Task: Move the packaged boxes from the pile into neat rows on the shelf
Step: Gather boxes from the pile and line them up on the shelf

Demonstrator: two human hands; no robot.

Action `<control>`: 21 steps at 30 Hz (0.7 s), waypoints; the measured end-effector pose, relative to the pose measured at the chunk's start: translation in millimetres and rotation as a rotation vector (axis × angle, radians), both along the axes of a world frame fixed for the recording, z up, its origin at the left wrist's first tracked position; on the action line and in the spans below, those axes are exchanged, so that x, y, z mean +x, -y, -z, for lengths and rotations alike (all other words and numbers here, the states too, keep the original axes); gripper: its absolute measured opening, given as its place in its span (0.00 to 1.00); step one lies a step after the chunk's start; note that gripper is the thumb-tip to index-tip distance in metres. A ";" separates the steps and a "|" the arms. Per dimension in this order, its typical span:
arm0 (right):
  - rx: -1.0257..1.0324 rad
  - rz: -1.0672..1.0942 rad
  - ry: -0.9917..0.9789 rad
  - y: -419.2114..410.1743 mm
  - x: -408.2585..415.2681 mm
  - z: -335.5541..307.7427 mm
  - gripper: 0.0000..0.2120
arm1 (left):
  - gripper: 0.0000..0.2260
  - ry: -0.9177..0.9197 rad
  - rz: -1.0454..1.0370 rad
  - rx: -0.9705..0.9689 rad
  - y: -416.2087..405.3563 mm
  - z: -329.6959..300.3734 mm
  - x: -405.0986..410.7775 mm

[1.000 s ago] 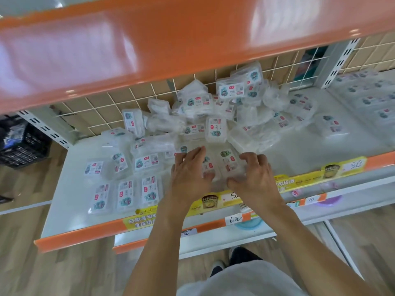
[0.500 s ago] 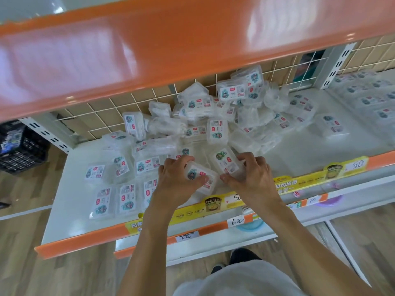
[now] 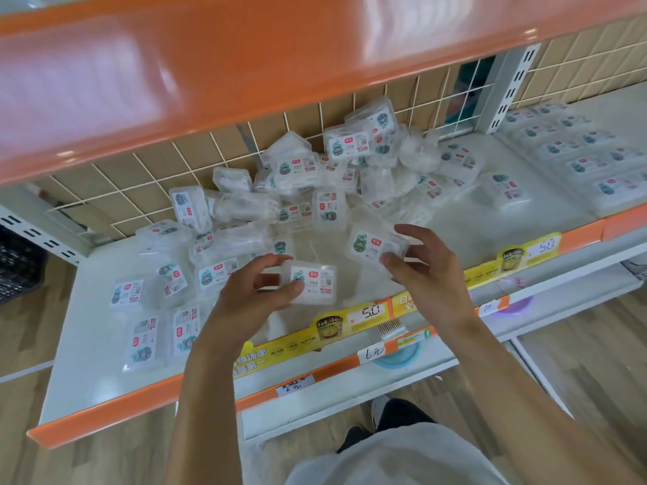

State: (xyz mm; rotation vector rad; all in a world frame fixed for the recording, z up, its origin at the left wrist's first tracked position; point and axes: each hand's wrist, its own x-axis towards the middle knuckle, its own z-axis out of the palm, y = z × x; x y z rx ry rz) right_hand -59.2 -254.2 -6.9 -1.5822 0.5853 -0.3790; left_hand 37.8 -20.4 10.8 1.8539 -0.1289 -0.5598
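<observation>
Head view: my left hand [image 3: 257, 295] pinches a clear labelled box [image 3: 312, 281], long axis left-right; my right hand [image 3: 425, 271] grips another box [image 3: 374, 245]. The started rows [image 3: 161, 330] lie near-left, closest to my left hand.

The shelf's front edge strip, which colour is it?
Orange, seen clearly in the head view.

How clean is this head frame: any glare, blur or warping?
Head view: glare streaks the orange upper shelf; straight shelf edges bow from the wide lens; far-right boxes are washed out and soft; the box in the left hand reads sharp.
</observation>
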 end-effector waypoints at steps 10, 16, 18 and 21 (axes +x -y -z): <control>0.133 0.193 0.096 50.0 -40.0 -11.0 0.16 | 0.14 -0.023 0.014 -0.158 60.4 0.3 -16.2; 0.137 0.293 0.121 96.6 -74.5 -10.8 0.14 | 0.15 -0.043 0.074 -0.188 115.4 -3.8 -19.3; 0.142 0.320 0.117 115.8 -88.4 -11.2 0.14 | 0.14 -0.051 0.082 -0.196 140.9 -3.4 -23.5; 0.125 0.365 0.103 149.8 -111.3 -14.1 0.14 | 0.15 -0.060 0.116 -0.212 184.9 -2.5 -36.2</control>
